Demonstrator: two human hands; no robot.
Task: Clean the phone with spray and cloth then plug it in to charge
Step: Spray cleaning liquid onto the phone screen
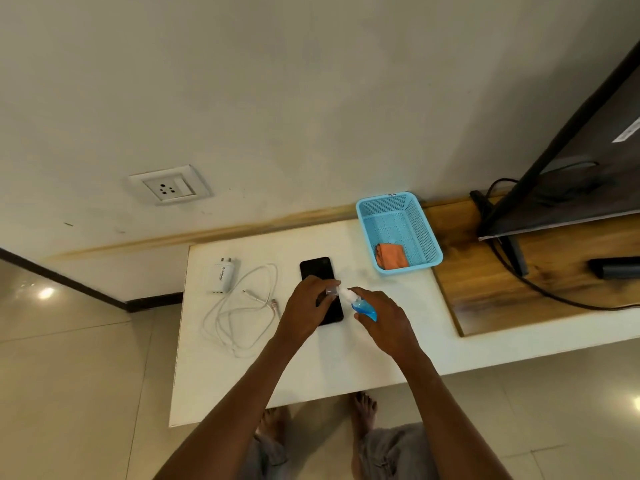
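Observation:
A black phone lies flat on the white table, its near half hidden under my hands. My right hand grips a small spray bottle of blue liquid, tilted with its white nozzle pointing left. My left hand pinches the clear cap at the nozzle tip, just above the phone. An orange cloth lies folded in the blue basket. A white charger plug and a coiled white cable rest left of the phone.
A wall socket sits on the wall above and left of the table. A dark screen stands on a wooden board at right, with black cables and a dark cylinder. My bare feet show below the table edge.

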